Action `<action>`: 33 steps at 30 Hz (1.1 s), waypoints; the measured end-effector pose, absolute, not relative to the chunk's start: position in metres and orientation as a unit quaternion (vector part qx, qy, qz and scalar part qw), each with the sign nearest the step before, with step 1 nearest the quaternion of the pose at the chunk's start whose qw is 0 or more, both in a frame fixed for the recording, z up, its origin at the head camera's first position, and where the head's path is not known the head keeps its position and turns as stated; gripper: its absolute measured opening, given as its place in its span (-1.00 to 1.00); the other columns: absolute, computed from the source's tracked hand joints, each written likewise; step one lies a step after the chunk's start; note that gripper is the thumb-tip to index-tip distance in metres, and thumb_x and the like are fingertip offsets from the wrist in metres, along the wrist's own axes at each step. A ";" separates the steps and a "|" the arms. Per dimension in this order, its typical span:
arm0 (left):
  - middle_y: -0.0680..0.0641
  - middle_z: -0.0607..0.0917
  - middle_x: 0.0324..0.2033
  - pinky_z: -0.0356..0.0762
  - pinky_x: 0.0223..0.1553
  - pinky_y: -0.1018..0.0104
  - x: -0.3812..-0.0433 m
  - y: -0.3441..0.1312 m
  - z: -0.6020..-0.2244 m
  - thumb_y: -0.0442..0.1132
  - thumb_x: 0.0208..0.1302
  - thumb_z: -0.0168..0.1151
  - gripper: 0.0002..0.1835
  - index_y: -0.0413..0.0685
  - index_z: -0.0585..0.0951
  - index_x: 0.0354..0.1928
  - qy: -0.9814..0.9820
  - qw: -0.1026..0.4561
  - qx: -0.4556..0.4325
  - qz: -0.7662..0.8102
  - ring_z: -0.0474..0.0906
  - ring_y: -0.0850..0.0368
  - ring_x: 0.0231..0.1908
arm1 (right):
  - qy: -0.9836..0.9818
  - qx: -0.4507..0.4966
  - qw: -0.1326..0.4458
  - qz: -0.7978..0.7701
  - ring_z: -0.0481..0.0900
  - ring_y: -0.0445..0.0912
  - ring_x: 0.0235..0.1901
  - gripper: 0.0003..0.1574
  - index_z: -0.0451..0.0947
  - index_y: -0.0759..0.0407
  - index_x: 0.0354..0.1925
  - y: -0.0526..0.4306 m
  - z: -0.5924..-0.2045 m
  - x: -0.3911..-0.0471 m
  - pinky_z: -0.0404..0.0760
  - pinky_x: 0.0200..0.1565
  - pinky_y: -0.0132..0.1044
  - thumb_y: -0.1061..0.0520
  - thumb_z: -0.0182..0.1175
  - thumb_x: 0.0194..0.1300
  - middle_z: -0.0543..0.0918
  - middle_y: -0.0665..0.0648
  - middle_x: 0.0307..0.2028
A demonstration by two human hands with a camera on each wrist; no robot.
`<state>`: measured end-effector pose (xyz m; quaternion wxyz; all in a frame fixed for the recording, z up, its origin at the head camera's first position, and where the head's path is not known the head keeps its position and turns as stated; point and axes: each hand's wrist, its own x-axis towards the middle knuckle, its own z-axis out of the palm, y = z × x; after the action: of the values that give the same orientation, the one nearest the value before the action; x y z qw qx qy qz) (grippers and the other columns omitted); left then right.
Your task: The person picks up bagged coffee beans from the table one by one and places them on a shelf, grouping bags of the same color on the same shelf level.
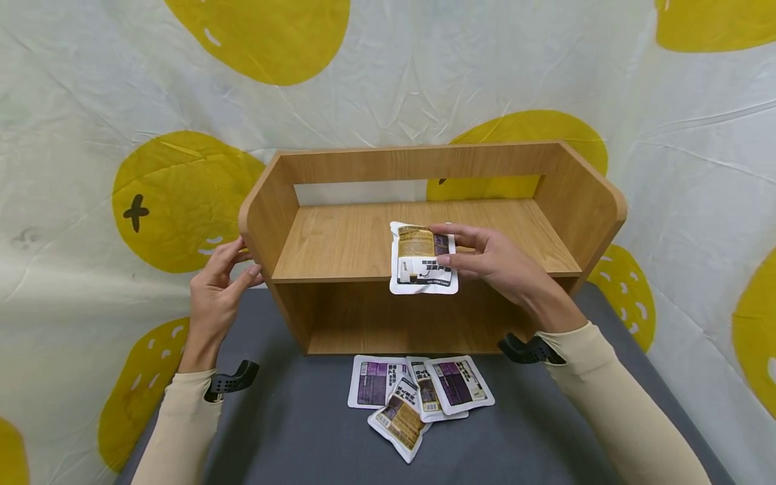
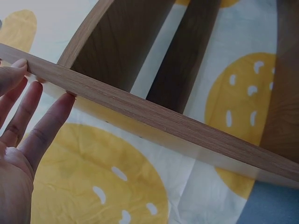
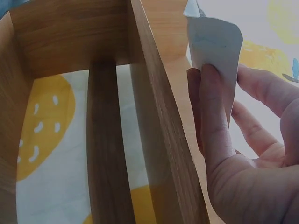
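My right hand [image 1: 494,259] pinches a white sachet [image 1: 424,275] with gold and purple print by its right side, thumb on the front. In the head view it is in front of the upper board [image 1: 339,236] of a wooden two-tier shelf [image 1: 418,162]. The right wrist view shows the sachet's plain side [image 3: 217,42] between thumb and fingers. My left hand [image 1: 218,289] rests its fingertips against the shelf's left side panel [image 1: 261,232]; in the left wrist view its fingers [image 2: 49,126] are fairly straight along the panel edge.
Several similar sachets [image 1: 372,387] lie overlapping on the grey tabletop [image 1: 291,431] before the shelf, some purple, some gold. The lower compartment [image 1: 364,323] opens toward me. Behind hangs a white curtain [image 1: 400,101] with yellow shapes.
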<state>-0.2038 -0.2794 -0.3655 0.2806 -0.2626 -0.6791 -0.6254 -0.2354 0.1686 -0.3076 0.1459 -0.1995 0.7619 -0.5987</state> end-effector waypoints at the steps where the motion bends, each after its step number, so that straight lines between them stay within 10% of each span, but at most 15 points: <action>1: -0.24 0.54 0.15 0.78 -0.19 0.29 -0.204 -0.279 -0.365 -0.80 0.19 0.14 -0.32 -0.35 0.45 0.38 -0.678 0.281 -0.263 -0.626 0.57 -0.02 0.10 | 0.758 -0.200 0.148 -0.602 0.69 0.06 -0.03 -0.26 0.37 -0.04 0.47 0.167 -0.307 -0.236 0.77 0.02 -0.18 0.09 0.33 0.39 0.54 0.28 0.25; 33: -0.23 0.53 0.16 0.78 -0.17 0.30 -0.204 -0.283 -0.366 -0.75 0.22 0.17 -0.33 -0.29 0.45 0.39 -0.696 0.277 -0.247 -0.615 0.57 0.01 0.11 | 0.729 -0.241 0.180 -0.614 0.68 0.13 -0.02 -0.27 0.42 -0.04 0.44 0.114 -0.288 -0.265 0.79 -0.03 -0.10 0.22 0.34 0.36 0.51 0.30 0.24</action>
<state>-0.2035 -0.2831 -0.3655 0.2774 -0.2472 -0.6959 -0.6146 -0.2653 0.1143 -0.2875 0.1799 -0.2411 0.7294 -0.6144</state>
